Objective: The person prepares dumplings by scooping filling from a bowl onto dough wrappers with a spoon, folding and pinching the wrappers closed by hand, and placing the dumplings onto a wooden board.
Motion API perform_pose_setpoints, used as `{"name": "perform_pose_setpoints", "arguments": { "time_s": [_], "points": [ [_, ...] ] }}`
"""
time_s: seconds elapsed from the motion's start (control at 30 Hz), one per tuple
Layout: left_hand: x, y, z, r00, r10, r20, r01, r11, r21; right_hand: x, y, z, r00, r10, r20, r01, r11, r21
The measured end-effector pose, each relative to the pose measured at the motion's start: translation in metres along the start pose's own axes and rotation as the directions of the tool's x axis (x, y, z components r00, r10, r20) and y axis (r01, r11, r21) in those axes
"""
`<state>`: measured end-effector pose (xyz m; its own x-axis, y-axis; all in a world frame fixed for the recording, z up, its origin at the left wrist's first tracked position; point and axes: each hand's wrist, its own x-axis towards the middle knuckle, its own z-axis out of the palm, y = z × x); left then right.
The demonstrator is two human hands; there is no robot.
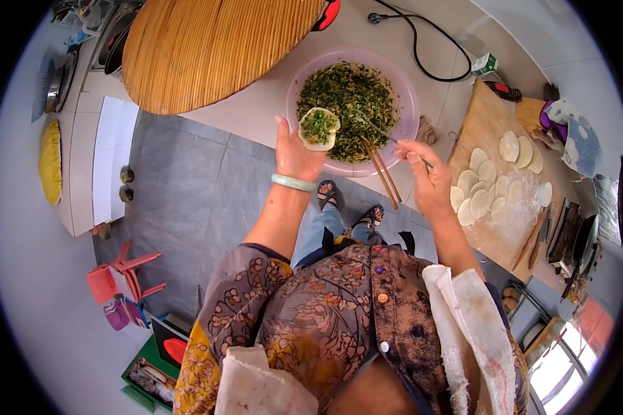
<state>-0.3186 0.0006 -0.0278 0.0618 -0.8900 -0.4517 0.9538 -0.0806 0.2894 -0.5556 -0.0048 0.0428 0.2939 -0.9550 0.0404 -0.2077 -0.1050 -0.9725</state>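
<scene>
A round dough wrapper point(331, 142) with green chopped filling point(318, 128) on it rests on the palm and fingers of my left hand point(299, 153), at the near left rim of a pink bowl point(410, 104). My right hand point(428, 176) is closed on the handle of a metal spoon point(386, 133), whose far end reaches into the chopped green filling point(349, 83) in the bowl. Between my hands, a pair of wooden chopsticks point(383, 173) leans out over the bowl's near rim.
Several round wrappers point(479, 190) lie on a floured wooden board point(481, 121) at the right. A large round woven lid point(214, 48) covers the counter's upper left. A black cable point(417, 48) curls behind the bowl. Pink chairs point(121, 277) stand at the lower left.
</scene>
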Motion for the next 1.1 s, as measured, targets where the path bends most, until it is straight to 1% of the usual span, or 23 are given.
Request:
{"name": "perform_pose_setpoints", "arguments": {
  "time_s": [0.03,0.13,0.17,0.27,0.33,0.43,0.47,0.53,0.63,0.73,0.77,0.83,0.9,0.93,0.97,1.03,1.1],
  "points": [
    [0.000,0.000,-0.001,1.000,-0.006,0.005,0.006,1.000,-0.007,-0.002,-0.001,0.000,1.000,-0.010,0.022,0.011,1.000,-0.022],
    [-0.001,0.000,0.004,1.000,-0.026,-0.004,0.026,1.000,-0.007,-0.004,0.001,0.005,1.000,-0.019,0.019,0.018,1.000,0.021],
    [-0.003,0.000,0.005,0.999,-0.033,-0.012,0.033,0.999,-0.004,-0.004,0.001,0.007,1.000,-0.015,0.013,0.014,0.999,0.052],
    [-0.004,0.000,0.006,0.999,-0.030,0.039,0.031,0.999,-0.017,-0.005,0.002,0.011,1.000,0.008,0.007,-0.009,0.990,0.138],
    [-0.006,0.000,0.009,0.999,-0.033,0.021,0.033,0.999,-0.004,-0.004,0.008,0.013,0.999,0.031,0.017,-0.034,0.982,0.184],
    [-0.006,-0.001,0.013,0.999,-0.034,-0.013,0.034,0.999,0.035,-0.002,0.018,0.011,0.997,0.071,-0.026,-0.064,0.975,0.214],
    [-0.006,-0.001,0.013,0.999,-0.034,-0.027,0.035,0.998,0.051,-0.001,0.018,0.011,0.997,0.063,-0.044,-0.054,0.981,0.186],
    [-0.004,-0.002,0.009,0.999,-0.035,-0.003,0.035,0.998,0.047,0.001,0.014,0.009,0.996,0.047,-0.081,-0.036,0.991,0.126],
    [-0.004,-0.003,0.009,0.997,-0.077,0.009,0.077,0.996,0.053,0.001,0.010,0.008,0.999,0.026,-0.035,-0.020,0.988,0.156],
    [-0.006,-0.003,0.016,0.993,-0.115,-0.009,0.115,0.992,0.054,0.002,0.014,0.010,0.997,0.054,-0.060,-0.036,0.964,0.264],
    [-0.006,-0.004,0.018,0.992,-0.124,-0.019,0.125,0.991,0.052,0.004,0.014,0.011,0.989,0.125,-0.081,-0.084,0.918,0.388],
    [-0.006,-0.004,0.018,0.992,-0.128,0.001,0.128,0.990,0.057,0.009,0.013,0.012,0.958,0.270,-0.096,-0.156,0.772,0.617],
    [-0.006,-0.005,0.020,0.990,-0.139,0.029,0.137,0.989,0.061,0.011,0.022,0.010,0.942,0.330,-0.056,-0.191,0.667,0.720],
    [-0.007,-0.005,0.021,0.988,-0.147,0.046,0.144,0.988,0.063,0.012,0.027,0.010,0.933,0.358,-0.032,-0.207,0.609,0.766],
    [-0.007,-0.005,0.021,0.986,-0.155,0.062,0.151,0.987,0.064,0.013,0.030,0.010,0.919,0.393,-0.032,-0.224,0.588,0.777],
    [-0.008,-0.005,0.023,0.986,-0.163,0.039,0.160,0.985,0.064,0.013,0.034,0.011,0.886,0.462,-0.031,-0.256,0.543,0.800],
    [-0.008,-0.006,0.022,0.986,-0.162,0.026,0.160,0.985,0.063,0.013,0.037,0.014,0.867,0.497,-0.039,-0.268,0.530,0.805]
  ]
}}
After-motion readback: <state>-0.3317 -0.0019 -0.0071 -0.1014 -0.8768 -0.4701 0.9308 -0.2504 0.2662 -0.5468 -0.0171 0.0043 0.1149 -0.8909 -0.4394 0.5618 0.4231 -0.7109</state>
